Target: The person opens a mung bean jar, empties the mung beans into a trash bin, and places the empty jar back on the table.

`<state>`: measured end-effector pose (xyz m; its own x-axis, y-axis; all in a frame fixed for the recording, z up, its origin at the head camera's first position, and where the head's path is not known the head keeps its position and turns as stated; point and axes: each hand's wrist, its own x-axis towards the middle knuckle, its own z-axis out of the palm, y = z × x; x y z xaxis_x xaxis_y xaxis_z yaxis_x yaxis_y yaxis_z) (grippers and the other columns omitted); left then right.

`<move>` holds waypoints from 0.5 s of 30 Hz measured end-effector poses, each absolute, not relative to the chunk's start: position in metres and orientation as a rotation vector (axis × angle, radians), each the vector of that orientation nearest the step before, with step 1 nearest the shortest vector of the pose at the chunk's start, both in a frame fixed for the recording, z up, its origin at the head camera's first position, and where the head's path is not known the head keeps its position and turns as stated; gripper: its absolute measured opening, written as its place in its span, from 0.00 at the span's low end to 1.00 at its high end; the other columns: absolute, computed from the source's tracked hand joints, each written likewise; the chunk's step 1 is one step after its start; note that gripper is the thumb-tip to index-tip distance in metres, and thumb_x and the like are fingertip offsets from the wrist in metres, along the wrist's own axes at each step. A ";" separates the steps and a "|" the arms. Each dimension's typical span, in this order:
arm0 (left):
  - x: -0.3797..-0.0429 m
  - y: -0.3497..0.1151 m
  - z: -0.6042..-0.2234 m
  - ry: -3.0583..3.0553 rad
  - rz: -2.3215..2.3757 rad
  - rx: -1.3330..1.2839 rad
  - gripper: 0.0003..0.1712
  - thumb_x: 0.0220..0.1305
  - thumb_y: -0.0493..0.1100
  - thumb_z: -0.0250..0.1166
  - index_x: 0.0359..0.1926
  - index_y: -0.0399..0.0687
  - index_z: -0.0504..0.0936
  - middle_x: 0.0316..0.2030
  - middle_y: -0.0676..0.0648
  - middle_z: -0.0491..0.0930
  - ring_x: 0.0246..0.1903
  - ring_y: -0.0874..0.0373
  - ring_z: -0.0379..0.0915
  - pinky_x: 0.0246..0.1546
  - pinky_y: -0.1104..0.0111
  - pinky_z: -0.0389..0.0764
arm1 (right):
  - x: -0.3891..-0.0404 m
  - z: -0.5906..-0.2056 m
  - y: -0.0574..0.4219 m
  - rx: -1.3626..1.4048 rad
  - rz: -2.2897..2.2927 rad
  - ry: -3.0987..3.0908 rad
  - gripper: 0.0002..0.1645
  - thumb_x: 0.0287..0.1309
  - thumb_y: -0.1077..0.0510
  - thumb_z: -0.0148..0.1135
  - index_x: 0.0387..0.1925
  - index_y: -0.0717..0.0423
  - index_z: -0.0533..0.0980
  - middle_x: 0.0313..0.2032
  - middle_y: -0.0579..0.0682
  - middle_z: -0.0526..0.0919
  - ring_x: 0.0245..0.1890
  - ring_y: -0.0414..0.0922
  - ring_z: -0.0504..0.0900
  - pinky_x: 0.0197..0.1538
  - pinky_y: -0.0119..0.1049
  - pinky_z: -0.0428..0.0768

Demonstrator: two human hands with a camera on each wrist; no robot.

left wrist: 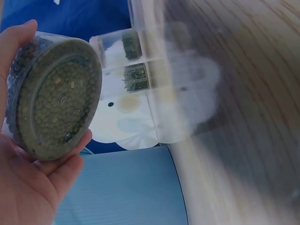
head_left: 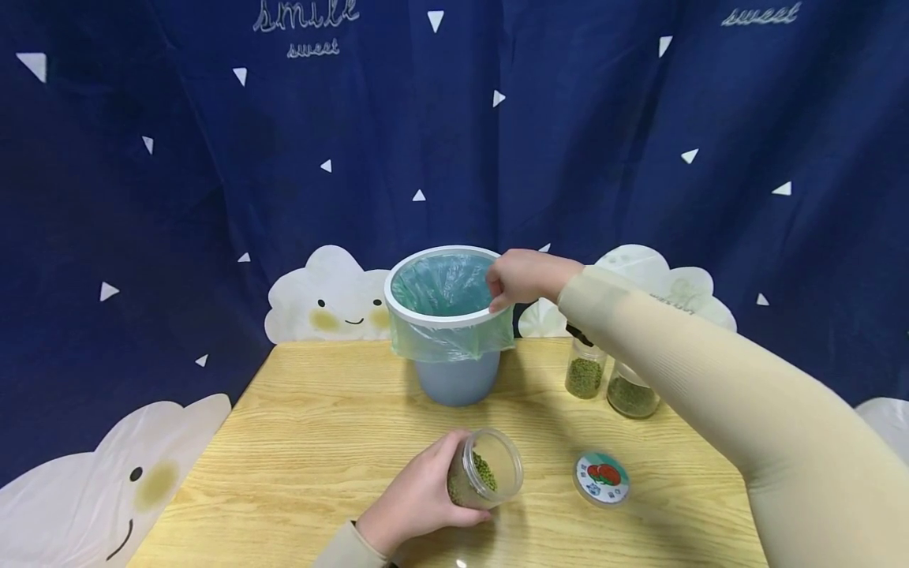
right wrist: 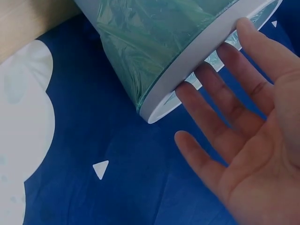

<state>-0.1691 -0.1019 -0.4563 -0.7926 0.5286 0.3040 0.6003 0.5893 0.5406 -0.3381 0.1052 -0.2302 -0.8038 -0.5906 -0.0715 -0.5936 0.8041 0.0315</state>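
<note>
My left hand [head_left: 426, 493] grips a clear plastic jar [head_left: 507, 465] of small green beans, fingers and thumb around its side. The jar is tilted and its uncovered mouth faces right in the head view. In the left wrist view, beans show through the base of the jar [left wrist: 61, 103]. My right hand [head_left: 521, 276] is at the right rim of a grey-blue trash bin [head_left: 454, 379]. Its fingers are spread and loosely bent by the white rim [right wrist: 197, 51] in the right wrist view, and no thing shows between them; contact with the rim is unclear.
A green plastic bag [head_left: 440, 339] lines the bin and folds over its outside. A round lid [head_left: 602, 478] with a red picture lies on the wooden table [head_left: 319, 410]. Two jars with green contents, a narrow jar [head_left: 585, 377] and a wider jar [head_left: 632, 396], stand behind my right forearm.
</note>
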 end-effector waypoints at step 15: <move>-0.164 -0.110 -0.424 -2.601 -1.088 -0.801 0.56 0.35 0.66 0.78 0.66 0.64 0.61 0.55 0.56 0.74 0.52 0.64 0.73 0.54 0.61 0.77 | -0.339 -0.231 0.109 -1.007 0.086 2.923 0.14 0.54 0.45 0.69 0.26 0.49 0.79 0.26 0.44 0.80 0.27 0.44 0.75 0.34 0.36 0.73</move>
<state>-0.1639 -0.1096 -0.4235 -0.8302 0.4018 0.3863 0.5572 0.5798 0.5945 -0.3391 0.1086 -0.2313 -0.7869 -0.6138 -0.0640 -0.6165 0.7865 0.0364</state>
